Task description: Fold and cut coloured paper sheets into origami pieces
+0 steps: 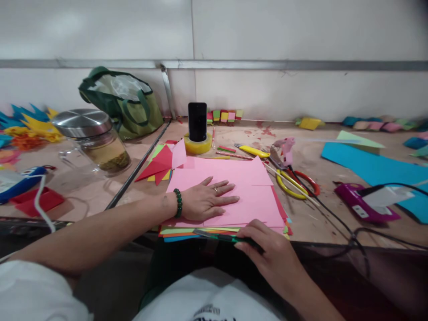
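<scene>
My left hand (209, 199) lies flat with fingers spread on a pink sheet of paper (214, 171), the top of a stack of coloured paper at the table's front edge. Sheets of other colours (182, 232) show beneath the pink along the near side. At that near edge, my right hand (264, 245) grips a green utility knife (230, 238), its blade pointing left along the stack. The handle's far end is hidden in my fingers. Red folded paper pieces (158, 165) sit at the stack's far left corner.
A phone (197, 121) stands in a yellow tape roll (197, 146). Scissors (294, 185), a yellow cutter (254, 151) and a pink glue gun (286, 149) lie to the right, near a purple power strip (363, 203) with cords. Left are a glass jar (100, 151) and green bag (143, 122).
</scene>
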The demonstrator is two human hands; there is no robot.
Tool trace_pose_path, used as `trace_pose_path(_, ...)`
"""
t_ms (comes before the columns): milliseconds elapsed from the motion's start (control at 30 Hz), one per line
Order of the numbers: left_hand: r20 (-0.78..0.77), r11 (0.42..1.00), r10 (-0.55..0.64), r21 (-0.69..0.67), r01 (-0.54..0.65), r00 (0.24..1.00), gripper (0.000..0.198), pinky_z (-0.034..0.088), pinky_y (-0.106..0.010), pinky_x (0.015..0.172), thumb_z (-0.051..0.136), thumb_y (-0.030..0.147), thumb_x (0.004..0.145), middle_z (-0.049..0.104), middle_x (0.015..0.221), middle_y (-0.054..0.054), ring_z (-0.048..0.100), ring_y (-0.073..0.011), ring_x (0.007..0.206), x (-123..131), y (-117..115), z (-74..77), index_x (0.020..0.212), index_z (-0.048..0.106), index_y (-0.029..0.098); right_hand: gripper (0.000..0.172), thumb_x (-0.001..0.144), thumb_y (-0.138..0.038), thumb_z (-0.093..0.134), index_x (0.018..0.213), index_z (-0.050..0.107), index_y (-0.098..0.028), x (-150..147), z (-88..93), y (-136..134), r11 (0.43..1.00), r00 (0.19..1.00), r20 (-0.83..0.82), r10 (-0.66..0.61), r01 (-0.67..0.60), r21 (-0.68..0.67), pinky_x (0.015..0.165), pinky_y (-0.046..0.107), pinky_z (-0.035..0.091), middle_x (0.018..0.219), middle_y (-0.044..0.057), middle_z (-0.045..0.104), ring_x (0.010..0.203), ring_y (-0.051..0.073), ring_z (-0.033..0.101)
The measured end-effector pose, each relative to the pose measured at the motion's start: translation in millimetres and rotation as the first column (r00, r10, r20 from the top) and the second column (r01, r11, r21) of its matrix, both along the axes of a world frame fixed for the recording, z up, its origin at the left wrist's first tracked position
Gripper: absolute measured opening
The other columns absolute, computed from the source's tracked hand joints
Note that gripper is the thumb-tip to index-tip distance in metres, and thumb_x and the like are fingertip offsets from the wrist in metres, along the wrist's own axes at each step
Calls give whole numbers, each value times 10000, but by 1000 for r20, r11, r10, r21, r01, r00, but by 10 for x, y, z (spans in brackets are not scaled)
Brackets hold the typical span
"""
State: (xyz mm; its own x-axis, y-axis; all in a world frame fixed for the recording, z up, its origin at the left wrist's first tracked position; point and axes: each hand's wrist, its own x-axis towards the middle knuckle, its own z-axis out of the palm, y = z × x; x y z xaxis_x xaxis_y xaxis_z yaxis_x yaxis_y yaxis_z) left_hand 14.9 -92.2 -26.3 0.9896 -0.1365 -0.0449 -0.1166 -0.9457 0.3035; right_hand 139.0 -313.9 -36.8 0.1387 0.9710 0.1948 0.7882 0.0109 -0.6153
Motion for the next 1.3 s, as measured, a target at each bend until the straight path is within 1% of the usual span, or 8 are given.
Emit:
trace_pose_path(133, 53, 1000, 18, 1, -18, 998, 591, 107, -613, 1096, 317, 531, 960, 190, 1571, -128, 174, -335, 1432, -30, 18, 10, 1489, 249, 276, 49, 897, -250, 565, 911, 612, -249, 34, 172, -115, 988, 998, -65, 2, 8, 152, 670, 245, 497, 835, 3, 629, 756, 147, 619)
trace_pose_path(300, 199, 990, 142, -38, -137, 970, 903, 321, -487, 1018, 622, 779, 627, 519, 1274, -185, 456, -355, 1173, -34, 24, 23, 1279, 521, 162, 155, 884, -346, 557, 975, 614, -234, 579, 161, -183, 763, 827, 27, -561, 504, 406, 677, 288, 493, 927, 49, 647, 861, 207, 617)
trace_pose_path(400, 202, 979, 201, -60, -193, 959, 790, 387, -446, 934, 661, 769, 590, 545, 1144, -148, 498, -316, 1038, -23, 21, 36, 1105, 595, 174, 278, 890, -407, 482, 995, 616, -187, 951, -65, -113, 729, 726, 198, -659, 552, 404, 647, 345, 496, 916, 89, 656, 823, 241, 626)
trace_pose_path(633, 74, 879, 354, -368, -304, 932, 412, 447, -306, 736, 777, 457, 639, 557, 922, -46, 515, -199, 828, -69, 108, 62, 862, 573, 177, 210, 877, -317, 485, 966, 624, -188, 1128, -331, -6, 794, 738, 315, -597, 486, 366, 745, 401, 506, 934, 87, 683, 881, 253, 623)
trace_pose_path(867, 121, 787, 474, -503, -358, 872, 511, 485, -267, 720, 585, 362, 836, 618, 1031, -50, 593, -170, 875, -156, 457, 106, 1298, 434, 205, 262, 893, -396, 483, 915, 648, -194, 1121, -274, -53, 783, 732, 318, -603, 466, 412, 780, 435, 512, 930, 87, 674, 901, 266, 621)
trace_pose_path(967, 141, 740, 577, -507, -442, 804, 494, 498, -266, 700, 493, 353, 893, 623, 1077, -97, 628, -176, 877, -177, 535, 93, 1342, 400, 169, 314, 902, -454, 472, 909, 653, -197, 1080, -270, -68, 767, 750, 301, -589, 403, 499, 803, 471, 512, 949, 99, 674, 910, 283, 628)
trace_pose_path(1100, 99, 688, 680, -428, -586, 726, 496, 484, -258, 560, 613, 361, 804, 670, 941, -93, 643, -163, 635, -183, 512, 35, 1241, 540, 139, 234, 893, -407, 523, 962, 662, -232, 925, -237, 72, 841, 826, 362, -433, 226, 491, 814, 423, 552, 1018, 78, 678, 948, 252, 650)
trace_pose_path(1300, 179, 602, 798, -260, -755, 575, 500, 468, -360, 803, 509, 638, 822, 688, 899, -106, 632, -270, 894, -242, 555, 149, 841, 717, 183, 462, 798, -509, 625, 1209, 619, -300, 782, -241, 462, 950, 836, 537, -115, -66, 305, 843, 379, 571, 1229, 69, 647, 1101, 273, 621)
